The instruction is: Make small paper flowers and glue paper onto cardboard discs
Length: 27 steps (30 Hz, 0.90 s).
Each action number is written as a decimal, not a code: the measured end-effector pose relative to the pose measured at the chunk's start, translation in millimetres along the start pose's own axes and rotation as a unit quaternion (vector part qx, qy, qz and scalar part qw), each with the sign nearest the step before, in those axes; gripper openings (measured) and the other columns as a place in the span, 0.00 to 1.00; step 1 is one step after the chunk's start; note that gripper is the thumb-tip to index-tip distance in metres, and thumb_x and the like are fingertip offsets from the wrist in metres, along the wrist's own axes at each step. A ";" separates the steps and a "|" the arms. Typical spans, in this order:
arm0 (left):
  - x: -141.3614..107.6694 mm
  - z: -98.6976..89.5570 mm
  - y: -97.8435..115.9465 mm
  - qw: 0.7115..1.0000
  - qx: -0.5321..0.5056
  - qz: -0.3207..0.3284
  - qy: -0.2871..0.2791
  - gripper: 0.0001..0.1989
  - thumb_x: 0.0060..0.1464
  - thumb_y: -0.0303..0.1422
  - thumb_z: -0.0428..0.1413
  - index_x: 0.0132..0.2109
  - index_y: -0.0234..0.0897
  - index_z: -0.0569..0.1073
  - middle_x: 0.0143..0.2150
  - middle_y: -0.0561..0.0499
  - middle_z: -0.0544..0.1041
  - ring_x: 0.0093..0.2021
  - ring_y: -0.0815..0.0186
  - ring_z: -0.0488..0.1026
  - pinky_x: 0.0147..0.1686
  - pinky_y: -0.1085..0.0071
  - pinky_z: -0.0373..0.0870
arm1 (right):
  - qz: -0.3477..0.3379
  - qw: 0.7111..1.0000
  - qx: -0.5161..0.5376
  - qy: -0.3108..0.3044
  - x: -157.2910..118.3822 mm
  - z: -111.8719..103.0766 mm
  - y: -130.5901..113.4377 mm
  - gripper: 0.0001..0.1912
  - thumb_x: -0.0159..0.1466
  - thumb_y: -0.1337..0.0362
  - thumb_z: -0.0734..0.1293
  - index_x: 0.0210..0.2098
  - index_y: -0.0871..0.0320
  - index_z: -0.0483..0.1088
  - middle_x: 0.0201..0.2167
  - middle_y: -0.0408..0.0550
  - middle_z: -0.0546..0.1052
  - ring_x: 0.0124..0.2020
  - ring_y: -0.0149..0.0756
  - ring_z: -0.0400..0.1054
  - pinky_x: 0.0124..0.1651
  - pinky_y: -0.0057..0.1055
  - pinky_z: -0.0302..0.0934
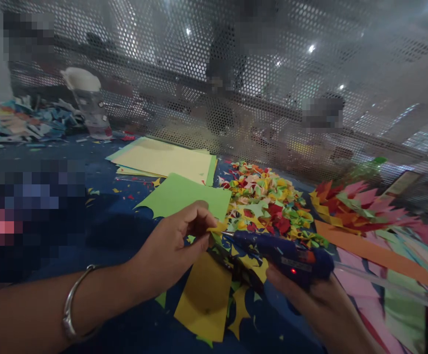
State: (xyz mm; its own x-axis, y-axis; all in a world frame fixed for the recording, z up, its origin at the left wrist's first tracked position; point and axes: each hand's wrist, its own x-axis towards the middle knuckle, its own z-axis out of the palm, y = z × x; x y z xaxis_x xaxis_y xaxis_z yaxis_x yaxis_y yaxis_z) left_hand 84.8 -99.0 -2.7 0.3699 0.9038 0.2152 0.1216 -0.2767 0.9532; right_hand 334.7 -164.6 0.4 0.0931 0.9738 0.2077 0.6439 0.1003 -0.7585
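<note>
My left hand [182, 243], with a silver bangle on the wrist, pinches a small yellow paper piece [217, 228] between thumb and fingers. Wrapped round the handle of a blue glue gun [283, 253] is my right hand [315, 300]. The metal nozzle points left and meets the paper piece, or nearly so; I cannot tell which. A red light glows on the gun's side, and a clear glue stick [379, 282] sticks out of its back. Below the hands lies a yellow paper strip [206, 300]. Behind my left hand is a green sheet with scalloped cut edges [184, 194].
A heap of small coloured paper pieces [269, 196] lies behind the glue gun. Stacked pale sheets [165, 157] rest farther back. Pink and orange cut paper [361, 206] spreads at the right. A plastic cup [90, 110] stands at the back left, before a perforated metal screen [184, 73].
</note>
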 end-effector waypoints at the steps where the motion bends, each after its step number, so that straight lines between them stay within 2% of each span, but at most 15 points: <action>1: 0.0 0.2 0.8 1.000 0.008 0.004 0.000 0.02 0.59 0.30 0.54 0.40 0.38 0.68 0.34 0.53 0.72 0.36 0.68 0.71 0.37 0.72 0.66 | 0.003 1.000 -0.008 0.001 -0.4 0.5 -2.9 0.20 0.59 0.47 0.71 0.42 0.55 0.82 0.37 0.49 0.83 0.44 0.48 0.76 0.49 0.36 0.72; 5: -0.8 1.1 2.4 1.000 0.025 0.017 -0.005 0.03 0.58 0.29 0.54 0.41 0.38 0.68 0.35 0.52 0.73 0.37 0.67 0.72 0.38 0.71 0.66 | -0.028 0.999 0.000 -0.037 -0.5 0.2 -10.2 0.20 0.62 0.48 0.68 0.45 0.54 0.81 0.42 0.49 0.83 0.46 0.46 0.76 0.50 0.35 0.72; 8: -1.9 1.7 2.4 0.999 0.028 0.015 -0.011 0.04 0.57 0.28 0.54 0.41 0.38 0.68 0.36 0.52 0.74 0.37 0.68 0.73 0.38 0.72 0.67 | -0.015 0.997 -0.044 -0.057 -1.8 -1.1 -5.1 0.21 0.61 0.47 0.69 0.43 0.55 0.81 0.42 0.50 0.83 0.46 0.48 0.76 0.52 0.37 0.71; 10: -2.4 1.8 2.3 0.999 0.030 0.017 -0.012 0.04 0.57 0.28 0.54 0.41 0.38 0.68 0.36 0.52 0.74 0.38 0.68 0.73 0.39 0.72 0.67 | -0.004 0.997 -0.072 -0.032 -3.7 -2.2 1.8 0.23 0.59 0.46 0.70 0.45 0.55 0.80 0.44 0.51 0.82 0.49 0.50 0.75 0.56 0.41 0.68; 12: -2.7 1.7 2.3 0.999 0.036 0.015 -0.012 0.04 0.57 0.28 0.54 0.41 0.38 0.68 0.36 0.52 0.74 0.37 0.67 0.73 0.38 0.72 0.67 | -0.015 0.996 -0.084 -0.033 -5.1 -3.8 8.5 0.23 0.60 0.46 0.70 0.47 0.54 0.80 0.44 0.51 0.82 0.50 0.51 0.74 0.58 0.43 0.66; 17: -2.4 0.9 3.0 0.999 0.032 0.012 -0.010 0.03 0.58 0.30 0.54 0.41 0.38 0.68 0.35 0.52 0.73 0.36 0.66 0.73 0.38 0.71 0.67 | -0.046 0.992 -0.091 -0.071 -4.7 -11.9 17.3 0.16 0.62 0.49 0.69 0.40 0.52 0.82 0.39 0.49 0.84 0.47 0.49 0.77 0.55 0.40 0.69; 24: -1.8 1.8 2.8 0.999 0.031 0.010 -0.005 0.03 0.58 0.30 0.54 0.40 0.38 0.68 0.34 0.52 0.73 0.36 0.67 0.72 0.37 0.71 0.67 | -0.105 0.986 -0.097 -0.084 -4.5 -18.5 23.8 0.14 0.60 0.50 0.71 0.40 0.49 0.82 0.43 0.50 0.83 0.53 0.52 0.74 0.56 0.43 0.69; 27: -2.1 1.7 3.4 0.999 0.031 0.013 -0.001 0.03 0.58 0.30 0.54 0.40 0.38 0.68 0.34 0.52 0.73 0.36 0.67 0.73 0.37 0.71 0.67 | -0.104 0.987 -0.104 -0.070 -5.2 -16.9 27.7 0.13 0.61 0.50 0.70 0.40 0.49 0.82 0.43 0.49 0.83 0.51 0.51 0.75 0.55 0.41 0.70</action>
State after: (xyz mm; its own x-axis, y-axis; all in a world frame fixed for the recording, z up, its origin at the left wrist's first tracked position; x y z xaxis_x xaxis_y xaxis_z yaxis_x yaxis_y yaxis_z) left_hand 86.0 -102.4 -0.3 0.3752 0.8953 0.2402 0.1693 -0.3209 0.9319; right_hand 364.8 -170.4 -11.3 -0.1534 0.9568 0.2471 0.7816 0.2704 -0.5621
